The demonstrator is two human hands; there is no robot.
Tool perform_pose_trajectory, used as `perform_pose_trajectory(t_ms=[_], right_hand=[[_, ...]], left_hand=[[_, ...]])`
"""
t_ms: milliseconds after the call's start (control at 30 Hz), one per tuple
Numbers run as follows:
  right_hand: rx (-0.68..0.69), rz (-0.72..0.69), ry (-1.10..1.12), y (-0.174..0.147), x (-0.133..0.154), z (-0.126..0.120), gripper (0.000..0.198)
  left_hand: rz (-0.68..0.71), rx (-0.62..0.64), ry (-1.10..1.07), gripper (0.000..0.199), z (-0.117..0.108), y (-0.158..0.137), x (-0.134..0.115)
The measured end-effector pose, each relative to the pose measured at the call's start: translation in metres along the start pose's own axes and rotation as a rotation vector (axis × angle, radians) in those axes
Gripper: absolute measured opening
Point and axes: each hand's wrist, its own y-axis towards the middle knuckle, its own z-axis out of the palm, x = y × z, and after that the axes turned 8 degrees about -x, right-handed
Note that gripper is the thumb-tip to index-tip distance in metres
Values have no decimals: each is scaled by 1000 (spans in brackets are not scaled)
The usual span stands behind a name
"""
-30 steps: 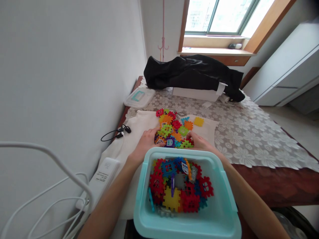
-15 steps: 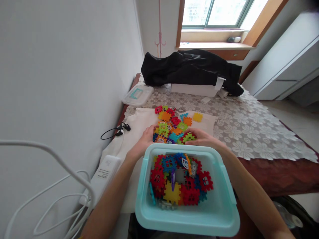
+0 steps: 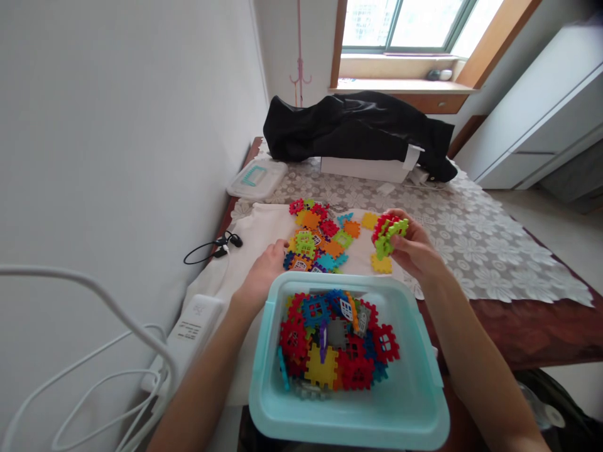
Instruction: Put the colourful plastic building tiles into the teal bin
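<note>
My right hand is closed on a small stack of red and green interlocking plastic building pieces, raised over the right side of the white cloth. A yellow square piece lies just below it. My left hand rests at the left edge of a pile of colourful building pieces, its fingers loosely bent and partly hidden, with nothing visible in them. In front of me stands a light-blue plastic tub, holding many more red, blue, yellow and grey pieces.
A clear lid with a turquoise handle lies at the back left. Black fabric covers a white box at the back. Along the left wall are a white power bank-like box, a black cable and white cords.
My right hand has moved right and up from the pile, carrying the red and green pieces. A yellow piece now shows beneath it. My left hand has shifted slightly left.
</note>
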Motion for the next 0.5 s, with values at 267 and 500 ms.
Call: perform_pose_trajectory(t_ms=[267, 500], right_hand=[[743, -186, -155, -24, 31, 10, 55], [663, -195, -316, -10, 27, 4, 56]], left_hand=[[-1, 52, -14, 67, -12, -4, -11], [128, 264, -131, 100, -43, -10, 15]])
